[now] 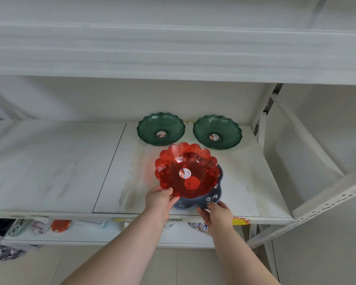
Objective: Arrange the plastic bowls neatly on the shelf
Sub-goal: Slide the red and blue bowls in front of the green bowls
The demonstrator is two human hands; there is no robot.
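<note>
A clear red scalloped bowl [186, 170] with a round label in its middle is tilted up over a dark blue bowl with white flowers [207, 199]. My left hand [159, 199] pinches the red bowl's near rim. My right hand [216, 211] grips the blue bowl's near edge at the front of the white shelf [60, 161]. Two dark green scalloped bowls stand side by side at the back: one [160, 128] to the left, one [217, 131] to the right.
An upper shelf [173, 64] overhangs the working shelf. A perforated metal upright [327, 204] slants along the right side. The lower shelf [90, 233] holds several small packaged goods, among them an orange item [60, 225].
</note>
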